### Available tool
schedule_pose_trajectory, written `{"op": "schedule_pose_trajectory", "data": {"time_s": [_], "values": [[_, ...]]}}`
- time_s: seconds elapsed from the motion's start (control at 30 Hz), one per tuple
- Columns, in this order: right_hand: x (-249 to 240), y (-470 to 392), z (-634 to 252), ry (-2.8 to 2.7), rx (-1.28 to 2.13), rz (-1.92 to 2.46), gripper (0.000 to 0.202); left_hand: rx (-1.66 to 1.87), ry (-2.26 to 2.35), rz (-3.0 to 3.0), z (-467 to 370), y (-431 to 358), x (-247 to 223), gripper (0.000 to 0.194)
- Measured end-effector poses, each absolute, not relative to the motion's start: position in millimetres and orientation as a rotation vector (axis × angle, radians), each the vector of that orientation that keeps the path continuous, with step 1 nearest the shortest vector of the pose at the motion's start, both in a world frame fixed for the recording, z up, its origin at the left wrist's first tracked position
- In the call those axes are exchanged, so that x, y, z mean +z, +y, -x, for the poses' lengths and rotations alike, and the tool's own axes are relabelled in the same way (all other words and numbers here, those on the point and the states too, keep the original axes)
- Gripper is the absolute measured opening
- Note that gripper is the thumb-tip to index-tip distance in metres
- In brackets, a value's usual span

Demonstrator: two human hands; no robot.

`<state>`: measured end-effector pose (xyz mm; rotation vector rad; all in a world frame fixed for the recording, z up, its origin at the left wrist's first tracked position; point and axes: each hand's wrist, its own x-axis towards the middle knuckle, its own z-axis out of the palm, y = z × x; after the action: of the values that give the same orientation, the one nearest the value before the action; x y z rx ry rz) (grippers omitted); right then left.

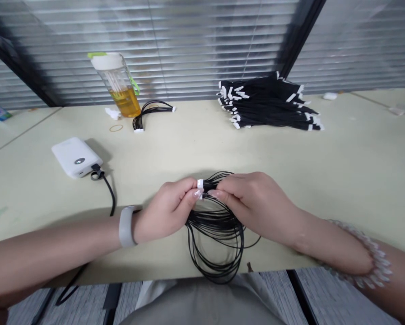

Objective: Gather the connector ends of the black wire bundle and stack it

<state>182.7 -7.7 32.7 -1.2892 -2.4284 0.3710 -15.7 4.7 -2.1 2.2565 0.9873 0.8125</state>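
Note:
Near the table's front edge, my left hand [171, 206] pinches a small white connector [200, 184] between thumb and fingers. Black wires run from it to the right, where my right hand [256, 201] grips them just behind the connector. The rest of this black wire harness [219, 225] hangs in loose loops below both hands, partly over the table edge. Its other end is hidden from me. A grey band circles my left wrist and a beaded bracelet is on my right forearm.
A pile of black harnesses with white connectors [270, 101] lies at the back right. One short harness [151, 110] rests beside a bottle of amber liquid [126, 97]. A white power bank [76, 155] with a black cable [110, 192] sits at left. Window blinds stand behind.

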Motion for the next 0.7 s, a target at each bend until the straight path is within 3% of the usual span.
{"op": "schedule_pose_trajectory", "data": {"time_s": [0.7], "values": [[33.6, -4.7, -182.8, -2.310, 0.572, 1.298, 0.036, 0.805, 1.000, -2.245, 15.8, 4.6, -2.8, 0.027]]}}
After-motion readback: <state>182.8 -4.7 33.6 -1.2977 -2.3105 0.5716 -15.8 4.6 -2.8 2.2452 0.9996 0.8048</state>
